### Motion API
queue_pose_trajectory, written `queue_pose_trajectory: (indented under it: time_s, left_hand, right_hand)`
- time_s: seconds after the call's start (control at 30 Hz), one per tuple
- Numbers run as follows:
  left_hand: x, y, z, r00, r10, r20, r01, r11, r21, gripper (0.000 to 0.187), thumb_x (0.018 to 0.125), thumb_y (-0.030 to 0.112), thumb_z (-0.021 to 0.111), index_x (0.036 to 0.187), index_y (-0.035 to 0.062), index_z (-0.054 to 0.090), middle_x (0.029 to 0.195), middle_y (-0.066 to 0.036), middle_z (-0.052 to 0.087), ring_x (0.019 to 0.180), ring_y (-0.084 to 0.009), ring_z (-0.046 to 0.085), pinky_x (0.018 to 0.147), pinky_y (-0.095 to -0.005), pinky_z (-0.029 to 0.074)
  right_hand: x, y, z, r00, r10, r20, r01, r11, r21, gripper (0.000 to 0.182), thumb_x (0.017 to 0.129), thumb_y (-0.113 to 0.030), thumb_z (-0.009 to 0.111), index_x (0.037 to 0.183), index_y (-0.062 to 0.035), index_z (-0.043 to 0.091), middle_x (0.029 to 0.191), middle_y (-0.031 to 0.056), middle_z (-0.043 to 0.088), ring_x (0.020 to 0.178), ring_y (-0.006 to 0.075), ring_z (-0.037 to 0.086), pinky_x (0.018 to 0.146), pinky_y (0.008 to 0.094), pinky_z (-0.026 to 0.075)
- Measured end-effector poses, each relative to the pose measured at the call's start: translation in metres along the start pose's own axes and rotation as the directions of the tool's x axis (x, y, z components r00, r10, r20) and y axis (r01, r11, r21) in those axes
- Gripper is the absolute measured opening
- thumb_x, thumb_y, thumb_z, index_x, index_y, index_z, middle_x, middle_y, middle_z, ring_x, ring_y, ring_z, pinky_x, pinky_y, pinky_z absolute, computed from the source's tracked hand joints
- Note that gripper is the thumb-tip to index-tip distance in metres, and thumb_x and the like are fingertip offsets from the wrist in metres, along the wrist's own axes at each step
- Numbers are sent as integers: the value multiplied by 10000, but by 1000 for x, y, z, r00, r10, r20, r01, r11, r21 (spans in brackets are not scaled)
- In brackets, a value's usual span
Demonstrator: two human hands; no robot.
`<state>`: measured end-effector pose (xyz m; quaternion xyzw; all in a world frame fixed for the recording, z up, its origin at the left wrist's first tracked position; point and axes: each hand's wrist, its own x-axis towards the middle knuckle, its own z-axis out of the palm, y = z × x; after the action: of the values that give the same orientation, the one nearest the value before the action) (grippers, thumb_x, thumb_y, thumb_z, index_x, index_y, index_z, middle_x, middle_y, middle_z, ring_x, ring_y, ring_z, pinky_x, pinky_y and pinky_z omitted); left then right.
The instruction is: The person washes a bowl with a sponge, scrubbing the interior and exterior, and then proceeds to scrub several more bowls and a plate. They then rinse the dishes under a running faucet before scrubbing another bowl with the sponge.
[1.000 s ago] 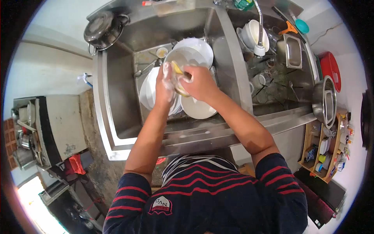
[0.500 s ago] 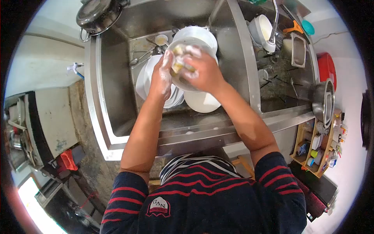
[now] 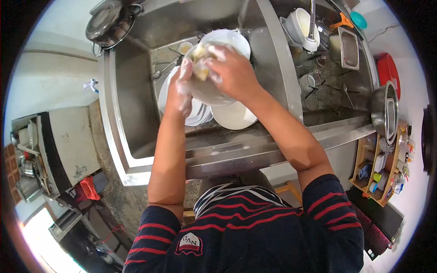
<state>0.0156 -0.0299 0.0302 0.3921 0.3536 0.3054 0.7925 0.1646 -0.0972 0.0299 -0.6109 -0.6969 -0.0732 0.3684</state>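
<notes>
Moved: bowl [image 3: 207, 88] lifted higher, tilted further since half a second ago.
Left hand [image 3: 180, 91]: grip clamped on the rim.
Right hand [image 3: 230, 73]: grip closed on sponge [image 3: 200, 61]; best scrubbed toward the rim.

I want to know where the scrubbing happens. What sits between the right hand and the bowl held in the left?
In the head view, a soapy yellow sponge sits pressed between the right hand and the white bowl that the left hand steadies over the sink.

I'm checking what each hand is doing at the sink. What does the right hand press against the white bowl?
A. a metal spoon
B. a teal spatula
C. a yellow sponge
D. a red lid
C: the right hand presses a soapy yellow sponge into the white bowl, which the left hand steadies over the sink.
</notes>
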Motion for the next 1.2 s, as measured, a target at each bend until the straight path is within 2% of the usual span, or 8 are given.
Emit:
queue_pose_trajectory:
  time_s: [0.17,0.37,0.53,0.6,0.7,0.83,1.0,1.2]
  left_hand:
    - [7,-9,1,993,61,-100,-47,990,135,553,954,413,524,1287,-27,491,1222,-113,565,1107,-194,528,968,-328,394]
    - [11,-11,-7,997,-76,-1,75,997,-26,558,951,405,535,1289,-37,491,1237,-116,555,1113,-188,521,962,-319,397]
    - [11,-13,3,987,86,-132,-70,991,118,504,935,344,587,1251,-44,524,1175,-104,588,1049,-168,539,915,-284,416]
    - [8,-13,6,972,200,-120,-171,960,221,485,936,340,589,1239,-35,539,1139,-94,596,1016,-153,537,900,-272,415]
    - [8,-14,4,963,265,-54,-238,925,296,467,941,355,579,1213,-23,560,1077,-72,605,962,-137,534,861,-270,426]
    - [12,-13,-3,932,347,-100,-315,916,247,532,949,400,538,1247,-41,514,1181,-110,571,1065,-195,537,950,-321,396]
    - [9,-12,7,942,321,-95,-297,933,203,467,945,386,562,1178,-18,573,1023,-66,611,918,-134,529,833,-267,425]
    - [12,-17,-1,922,376,-95,-338,899,280,535,949,363,553,1284,-49,484,1203,-114,550,1053,-189,527,927,-317,410]
  right_hand:
    - [-6,-14,-19,846,410,341,-341,908,-244,230,734,-233,693,909,-84,702,1064,108,626,1024,299,561,845,425,461]
    - [-3,-5,5,1000,4,-5,-4,1000,-19,218,743,-234,670,872,-60,693,999,109,647,988,286,586,840,438,467]
    - [-1,-9,-17,912,352,212,-297,922,-250,256,729,-199,668,941,-57,685,942,161,653,930,327,607,786,430,495]
    - [-5,-18,-15,762,481,433,-474,871,-132,245,753,-190,642,939,-33,679,910,182,655,863,337,625,775,420,500]
    - [-14,-22,7,788,537,300,-615,668,419,295,755,-267,642,919,-25,680,847,154,665,760,358,637,729,425,510]
    - [-15,-5,0,844,411,344,-536,668,517,320,743,-258,650,963,-28,683,884,167,657,811,356,627,753,425,496]
    - [-13,19,-1,995,68,-67,-80,978,-190,271,725,-210,696,950,-59,702,1040,159,619,908,347,582,786,465,467]
    - [-13,-25,6,831,472,294,-502,864,33,286,758,-212,655,993,-48,662,1028,176,625,903,366,596,773,434,480]
